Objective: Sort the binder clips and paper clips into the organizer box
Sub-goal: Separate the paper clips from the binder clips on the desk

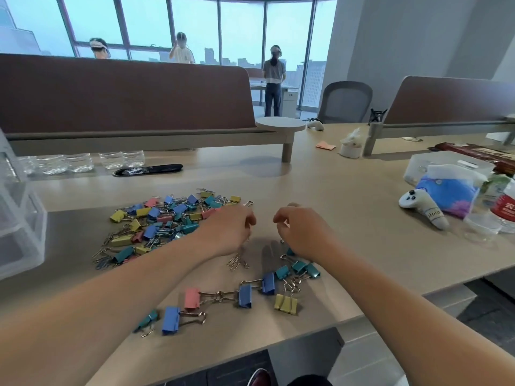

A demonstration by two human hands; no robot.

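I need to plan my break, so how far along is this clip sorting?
Barely started. Done: a few binder clips lie apart from the rest at the front of the table; none show in the clear organizer box. In hand: left hand and right hand curl over loose paper clips, grip unclear. Left: the big mixed pile.

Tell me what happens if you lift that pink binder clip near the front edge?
The pink binder clip looks hooked by its wire handles to the blue clip, which would probably drag along. Its flat-sided body seems stiff, light, unlikely to roll.
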